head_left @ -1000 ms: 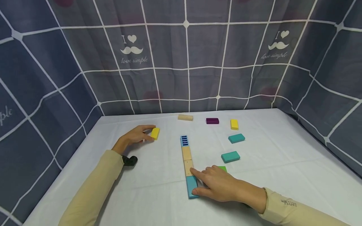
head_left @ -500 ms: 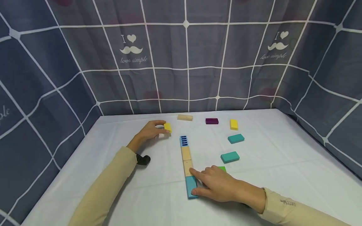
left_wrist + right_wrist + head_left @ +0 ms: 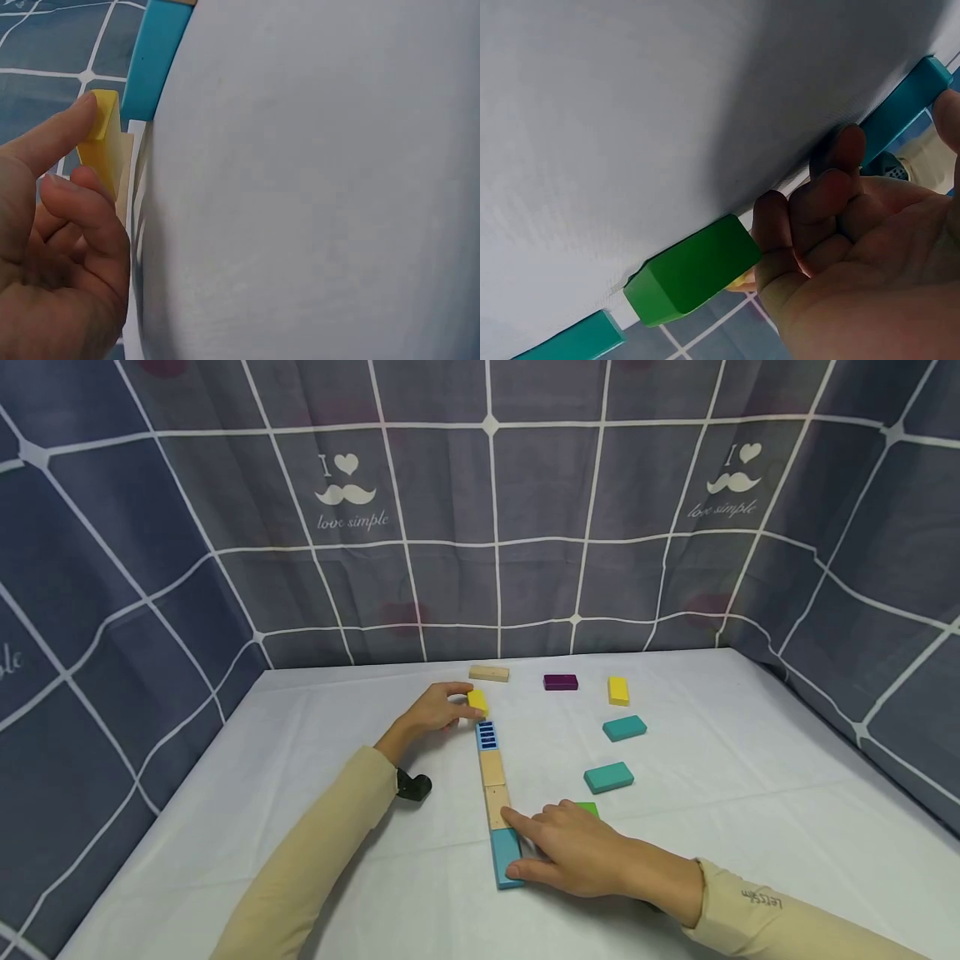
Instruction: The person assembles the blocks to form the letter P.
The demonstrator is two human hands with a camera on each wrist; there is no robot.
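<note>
My left hand [image 3: 438,708] pinches a yellow block [image 3: 477,702] between thumb and fingers, just beyond the far end of a straight row of blocks. The row starts there with a blue block [image 3: 487,735] with dark printed marks. Two plain wooden blocks [image 3: 492,768] follow, then a blue block [image 3: 506,857] nearest me. My right hand [image 3: 577,852] rests beside the near part of the row, index fingertip at a wooden block and thumb on the near blue block. A green block [image 3: 694,274] lies by its curled fingers in the right wrist view, mostly hidden in the head view.
Two teal blocks [image 3: 609,777], another yellow block [image 3: 618,691], a purple block [image 3: 561,682] and a wooden block [image 3: 489,673] lie scattered on the white cloth [image 3: 360,893]. A dark checked curtain [image 3: 442,577] encloses the back and sides.
My left hand has carried the yellow block rightward from the left side of the table to the far end of the row. The right hand has stayed in place.
</note>
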